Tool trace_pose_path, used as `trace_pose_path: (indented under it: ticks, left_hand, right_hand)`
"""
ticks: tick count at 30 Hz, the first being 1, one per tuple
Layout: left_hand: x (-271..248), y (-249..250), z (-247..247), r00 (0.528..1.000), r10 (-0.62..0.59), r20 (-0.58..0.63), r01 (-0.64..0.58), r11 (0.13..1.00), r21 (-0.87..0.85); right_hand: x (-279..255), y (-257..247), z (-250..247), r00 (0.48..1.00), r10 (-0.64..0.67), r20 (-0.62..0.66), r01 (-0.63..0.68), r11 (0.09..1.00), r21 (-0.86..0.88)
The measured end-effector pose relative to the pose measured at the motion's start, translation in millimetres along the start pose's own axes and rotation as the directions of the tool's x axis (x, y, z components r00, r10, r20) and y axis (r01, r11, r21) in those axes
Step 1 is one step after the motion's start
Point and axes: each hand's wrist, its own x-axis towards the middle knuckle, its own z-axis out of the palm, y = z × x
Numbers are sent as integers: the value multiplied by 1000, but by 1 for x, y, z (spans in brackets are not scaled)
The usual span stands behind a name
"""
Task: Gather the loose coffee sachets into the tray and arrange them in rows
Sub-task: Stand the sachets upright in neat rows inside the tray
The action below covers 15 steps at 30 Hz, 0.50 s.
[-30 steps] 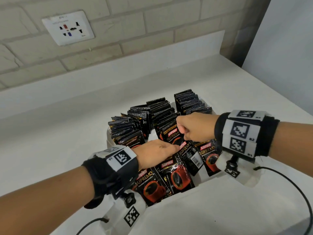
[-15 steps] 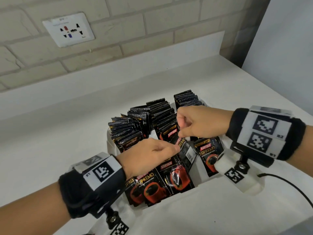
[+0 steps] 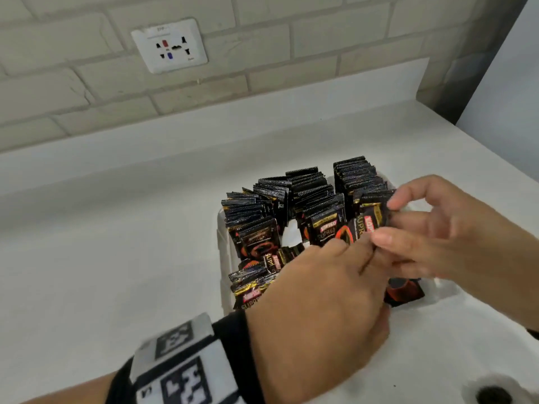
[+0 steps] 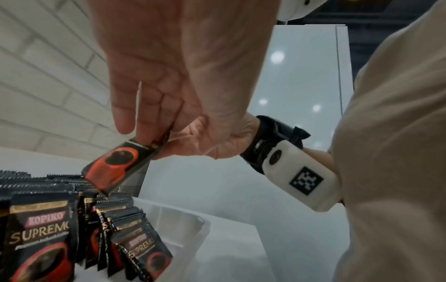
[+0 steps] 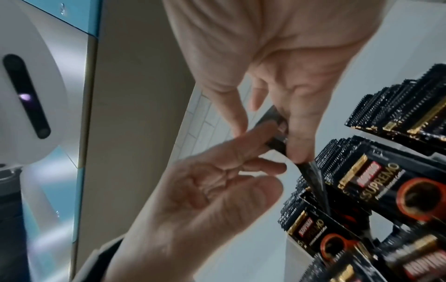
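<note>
Pinching one sachet [image 4: 113, 167] between both hands, left hand [image 3: 326, 310] and right hand [image 3: 443, 237], above the right-side row [image 3: 361, 182], long axis tilted down.

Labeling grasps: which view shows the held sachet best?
Left wrist: the sachet hangs unobstructed from the right hand, cup print facing the camera. Right wrist shows it edge-on between fingers. In the head view it can't be told from the rows.

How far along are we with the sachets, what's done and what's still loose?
Done: several upright rows stand across the far part of the tray. In hand: the right hand pinches one sachet above the rows, the left hand touching it. Left: loose sachets still lie flat and jumbled at the tray's near end. The counter shows no strays.
</note>
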Motion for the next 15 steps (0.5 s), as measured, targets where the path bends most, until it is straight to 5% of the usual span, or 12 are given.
trace_pose_path:
  ticks: [3,7,11,15]
  left_hand:
    - [-4,2,-3,998,-45,49,45,999,12]
    - [-10,-15,-4,999,-19,41,19,1000,4]
    - [-13,-34,-9,995,61,-83,-71,990,-124]
    - [-22,-80,-27,968,-181,-176,142,966,-215]
  right_hand:
    - [-2,-2,8,999,-8,-53,13,996,88]
    - [6,-9,9,993,-8,-117,-1,997,-78]
    - [20,-18,13,998,-53,-45,39,963,-266]
    - [43,-25,11,993,-113,33,112,823,-558]
